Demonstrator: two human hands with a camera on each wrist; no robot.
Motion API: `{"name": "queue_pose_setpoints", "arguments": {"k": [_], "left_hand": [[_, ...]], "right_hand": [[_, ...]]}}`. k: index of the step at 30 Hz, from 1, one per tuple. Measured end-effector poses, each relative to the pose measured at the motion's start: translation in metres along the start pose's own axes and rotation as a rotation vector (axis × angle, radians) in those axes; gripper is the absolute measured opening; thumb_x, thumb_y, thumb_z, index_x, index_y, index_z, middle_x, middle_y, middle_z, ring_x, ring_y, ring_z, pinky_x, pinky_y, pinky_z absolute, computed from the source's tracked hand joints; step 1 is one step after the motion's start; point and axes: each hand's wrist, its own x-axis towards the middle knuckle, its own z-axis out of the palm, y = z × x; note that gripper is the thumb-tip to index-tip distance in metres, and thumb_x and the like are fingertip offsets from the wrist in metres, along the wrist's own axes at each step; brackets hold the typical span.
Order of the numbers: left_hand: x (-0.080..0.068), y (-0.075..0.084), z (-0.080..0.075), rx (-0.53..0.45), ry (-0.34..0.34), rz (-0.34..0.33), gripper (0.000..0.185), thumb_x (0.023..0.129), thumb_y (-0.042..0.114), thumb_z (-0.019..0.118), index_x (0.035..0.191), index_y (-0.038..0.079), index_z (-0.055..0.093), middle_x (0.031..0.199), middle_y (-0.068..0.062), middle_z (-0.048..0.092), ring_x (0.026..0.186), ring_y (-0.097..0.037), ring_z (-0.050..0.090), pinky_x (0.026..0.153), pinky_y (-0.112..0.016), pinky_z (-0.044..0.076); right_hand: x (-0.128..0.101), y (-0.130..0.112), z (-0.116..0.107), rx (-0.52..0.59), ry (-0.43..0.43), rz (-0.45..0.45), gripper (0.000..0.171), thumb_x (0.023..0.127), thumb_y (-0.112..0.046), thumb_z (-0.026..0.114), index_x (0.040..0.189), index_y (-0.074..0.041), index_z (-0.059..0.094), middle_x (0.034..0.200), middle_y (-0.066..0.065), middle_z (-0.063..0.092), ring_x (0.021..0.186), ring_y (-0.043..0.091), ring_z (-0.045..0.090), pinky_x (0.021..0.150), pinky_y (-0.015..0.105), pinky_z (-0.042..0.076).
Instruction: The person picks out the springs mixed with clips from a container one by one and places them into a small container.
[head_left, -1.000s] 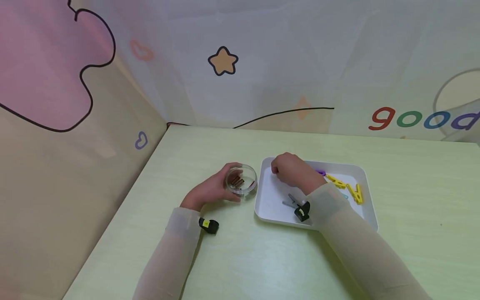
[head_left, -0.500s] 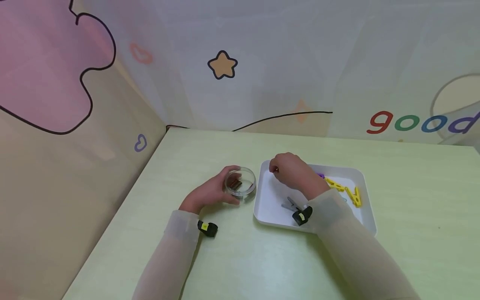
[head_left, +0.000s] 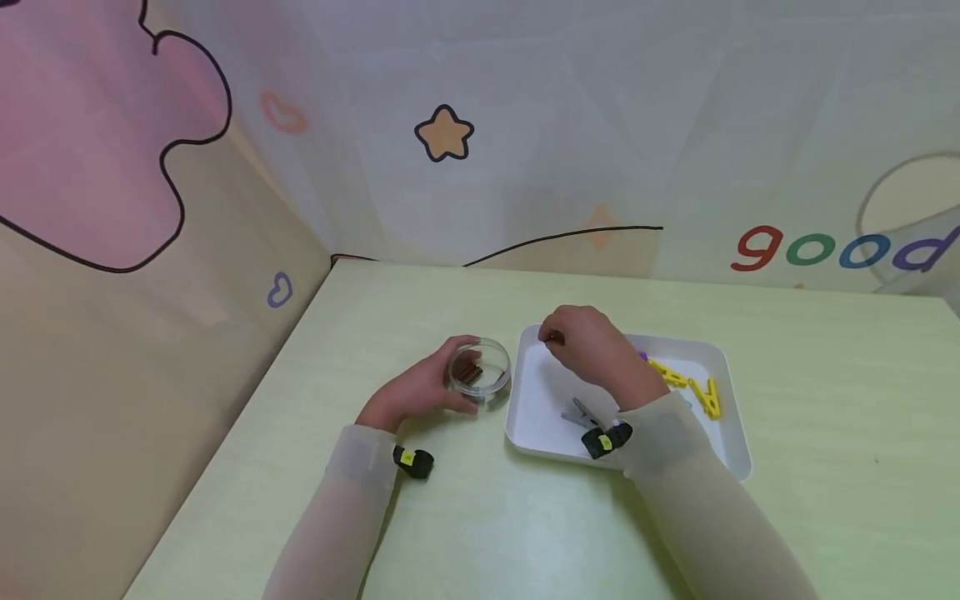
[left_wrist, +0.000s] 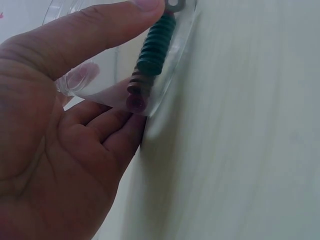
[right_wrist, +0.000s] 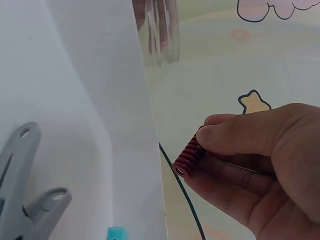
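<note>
The right hand (head_left: 588, 346) hovers above the near-left corner of the white tray (head_left: 716, 354), its grip pinching a short red spring (right_wrist: 188, 156) between thumb and curled fingers. In the right wrist view the spring's long axis runs along the thumb, its open end pointing out past the thumb tip toward the tray's rim; the rest of it is tucked inside the grip. The left hand (head_left: 420, 387) rests on the green counter (head_left: 420, 308), its grip wrapped around a small clear dish (head_left: 480, 367), thumb on the rim. Inside the dish lie a green spring (left_wrist: 156, 44) and a dark red one (left_wrist: 136, 92), stacked lengthwise. In the tray lie a grey clothespin (head_left: 581, 412) and yellow clothespins (head_left: 697, 387)
</note>
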Motion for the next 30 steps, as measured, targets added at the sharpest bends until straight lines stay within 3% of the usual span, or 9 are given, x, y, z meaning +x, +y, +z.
{"name": "queue_pose_setpoints", "arguments": {"k": [30], "left_hand": [[-0.001,0.006,0.001,0.003,0.002,-0.025,0.095,0.070,0.014,0.088,0.143,0.034,0.031,0.144,0.000,0.051,0.134,-0.017,0.044,0.117,-0.041,0.028]], "right_hand": [[-0.014,-0.013,-0.008,0.154,0.120,0.008,0.013,0.092,-0.010,0.062,0.101,-0.007,0.072,0.108,0.006,0.069,0.094,0.020,0.068,0.084,0.037,0.056]]}}
